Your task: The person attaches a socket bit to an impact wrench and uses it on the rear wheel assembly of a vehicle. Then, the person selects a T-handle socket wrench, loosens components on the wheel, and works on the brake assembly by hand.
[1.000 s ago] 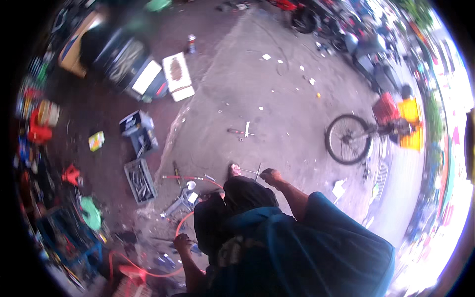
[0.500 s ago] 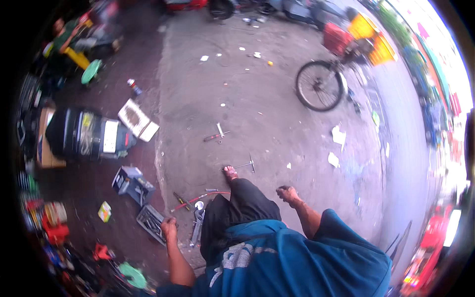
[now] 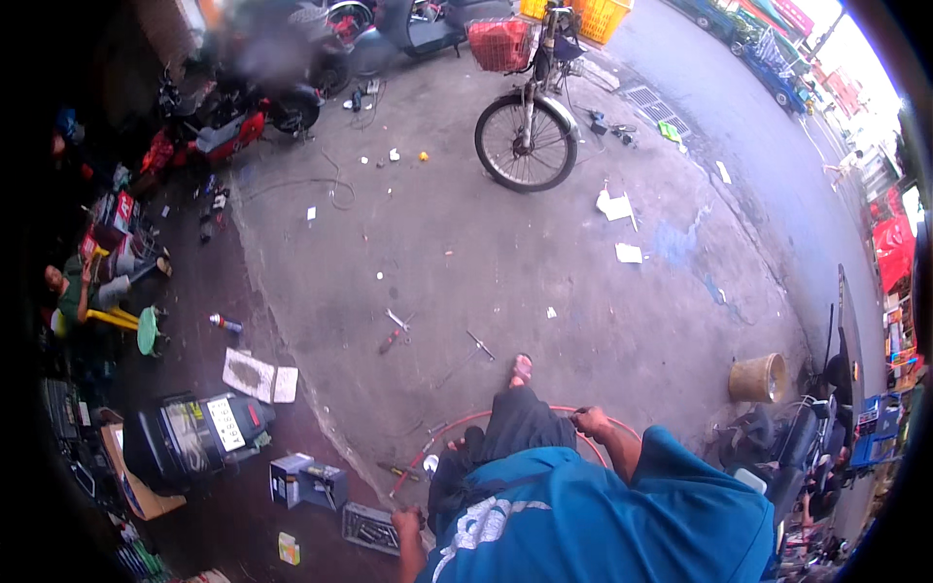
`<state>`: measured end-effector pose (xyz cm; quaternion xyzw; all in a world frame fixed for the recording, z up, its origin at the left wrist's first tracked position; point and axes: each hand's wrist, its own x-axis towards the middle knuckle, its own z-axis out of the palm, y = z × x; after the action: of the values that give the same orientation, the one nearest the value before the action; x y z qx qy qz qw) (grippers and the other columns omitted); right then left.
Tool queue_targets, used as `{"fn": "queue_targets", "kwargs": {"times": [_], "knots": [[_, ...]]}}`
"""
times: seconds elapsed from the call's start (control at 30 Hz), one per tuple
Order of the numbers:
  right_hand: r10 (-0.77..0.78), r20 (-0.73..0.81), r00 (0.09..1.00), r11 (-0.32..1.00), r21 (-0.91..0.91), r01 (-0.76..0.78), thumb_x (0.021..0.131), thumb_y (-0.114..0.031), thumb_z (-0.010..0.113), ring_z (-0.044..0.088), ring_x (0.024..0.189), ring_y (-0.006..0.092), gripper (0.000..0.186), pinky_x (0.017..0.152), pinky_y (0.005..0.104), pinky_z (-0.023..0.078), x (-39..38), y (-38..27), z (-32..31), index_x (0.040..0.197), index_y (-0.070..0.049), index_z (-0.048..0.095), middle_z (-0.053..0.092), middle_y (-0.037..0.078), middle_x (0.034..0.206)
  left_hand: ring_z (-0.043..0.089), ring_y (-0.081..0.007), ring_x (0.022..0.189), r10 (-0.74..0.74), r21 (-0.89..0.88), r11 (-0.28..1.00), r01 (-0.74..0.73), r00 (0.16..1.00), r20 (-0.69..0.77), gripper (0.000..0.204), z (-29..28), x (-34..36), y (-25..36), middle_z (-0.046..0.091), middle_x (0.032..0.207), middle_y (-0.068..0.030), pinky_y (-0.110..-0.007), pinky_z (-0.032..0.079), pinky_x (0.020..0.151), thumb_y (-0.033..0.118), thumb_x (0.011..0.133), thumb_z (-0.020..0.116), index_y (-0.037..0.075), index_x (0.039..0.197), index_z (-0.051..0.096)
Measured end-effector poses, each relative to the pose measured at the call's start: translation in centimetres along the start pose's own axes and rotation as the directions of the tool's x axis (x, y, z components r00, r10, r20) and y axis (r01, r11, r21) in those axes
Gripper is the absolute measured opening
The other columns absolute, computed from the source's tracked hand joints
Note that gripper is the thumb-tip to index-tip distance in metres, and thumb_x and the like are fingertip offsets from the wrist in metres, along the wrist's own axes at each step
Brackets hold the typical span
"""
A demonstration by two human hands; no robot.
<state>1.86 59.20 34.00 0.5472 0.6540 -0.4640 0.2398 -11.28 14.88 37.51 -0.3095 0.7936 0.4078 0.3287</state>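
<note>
My left hand (image 3: 406,522) hangs at my left side, right beside a grey tray (image 3: 352,525) of metal tools. Its fingers point down and are mostly hidden by the back of the hand. On the other side, my right hand (image 3: 588,420) hangs by my thigh with fingers curled in, and I see nothing in it. A red hose (image 3: 422,453) curves around my legs and passes under or behind the right hand; contact cannot be made out. Ahead on the ground lie a wrench and a red-handled tool (image 3: 391,339), plus a T-shaped metal tool (image 3: 480,345).
An open box (image 3: 309,481) and a black case (image 3: 190,437) stand at left. Ahead is a bicycle (image 3: 526,144) with a basket; motorcycles (image 3: 219,131) line the far left. A bucket (image 3: 756,379) stands at right. A person (image 3: 83,291) sits far left.
My view has turned right, bringing the bucket in and shifting the bicycle leftward. My right hand has come closer to my thigh. My feet have shifted, and the hose now shows around my legs.
</note>
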Motion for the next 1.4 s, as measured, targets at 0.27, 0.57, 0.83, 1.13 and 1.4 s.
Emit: {"fn": "queue_targets", "kwargs": {"times": [0.27, 0.57, 0.83, 1.13, 1.4], "knots": [[-0.101, 0.015, 0.995, 0.984, 0.149, 0.098, 0.078, -0.028, 0.059, 0.062, 0.091, 0.0254, 0.038, 0.082, 0.0342, 0.047, 7.0, -4.1, -4.5, 0.104, 0.000, 0.064, 0.065, 0.017, 0.097, 0.054, -0.0154, 0.052, 0.165, -0.061, 0.983, -0.171, 0.983, -0.084, 0.016, 3.7, 6.5, 4.8, 0.057, 0.065, -0.0056, -0.029, 0.041, 0.042, 0.007, 0.072, 0.062, -0.001, 0.085, 0.061], [0.013, -0.211, 0.977, 0.810, 0.575, 0.114, 0.082, -0.019, 0.058, 0.050, 0.058, 0.0115, 0.027, 0.047, 0.0256, 0.039, 10.5, -2.6, -15.9, 0.100, 0.000, 0.060, 0.058, 0.005, 0.074, 0.058, -0.0168, 0.061, 0.128, 0.210, 0.966, -0.148, 0.986, 0.107, 0.023, 13.6, 8.7, 18.1, 0.062, 0.070, -0.0109, -0.030, 0.046, 0.054, 0.012, 0.072, 0.062, -0.005, 0.088, 0.063], [0.349, -0.074, 0.934, 0.727, 0.651, -0.219, 0.074, -0.021, 0.055, 0.048, 0.047, 0.0169, 0.021, 0.041, 0.0360, 0.037, 8.7, 11.4, -8.6, 0.065, -0.002, 0.058, 0.049, 0.006, 0.056, 0.059, -0.0176, 0.060, 0.352, 0.406, 0.814, -0.416, 0.908, 0.225, 0.024, 19.3, 9.9, 31.0, 0.062, 0.069, -0.0110, -0.032, 0.047, 0.058, 0.015, 0.072, 0.063, -0.004, 0.086, 0.063], [0.488, 0.091, 0.868, 0.344, 0.894, -0.287, 0.082, -0.019, 0.055, 0.049, 0.050, 0.0162, 0.014, 0.042, 0.0311, 0.037, 6.7, 6.2, -6.3, 0.082, -0.006, 0.059, 0.052, 0.004, 0.061, 0.063, -0.0312, 0.086, 0.349, 0.627, 0.518, -0.582, 0.813, 0.466, 0.039, 28.6, 16.3, 39.9, 0.065, 0.089, -0.0204, -0.037, 0.048, 0.075, 0.023, 0.070, 0.066, -0.002, 0.099, 0.063], [0.382, -0.169, 0.909, 0.391, 0.920, 0.007, 0.084, -0.022, 0.056, 0.057, 0.072, 0.0168, 0.027, 0.059, 0.0299, 0.045, 15.4, -9.0, -18.4, 0.101, -0.001, 0.059, 0.062, 0.010, 0.085, 0.064, -0.0262, 0.086, 0.369, 0.549, 0.568, -0.613, 0.786, 0.496, 0.039, 33.9, 19.9, 54.1, 0.066, 0.092, -0.0195, -0.034, 0.048, 0.076, 0.022, 0.070, 0.065, -0.002, 0.101, 0.063]]}}
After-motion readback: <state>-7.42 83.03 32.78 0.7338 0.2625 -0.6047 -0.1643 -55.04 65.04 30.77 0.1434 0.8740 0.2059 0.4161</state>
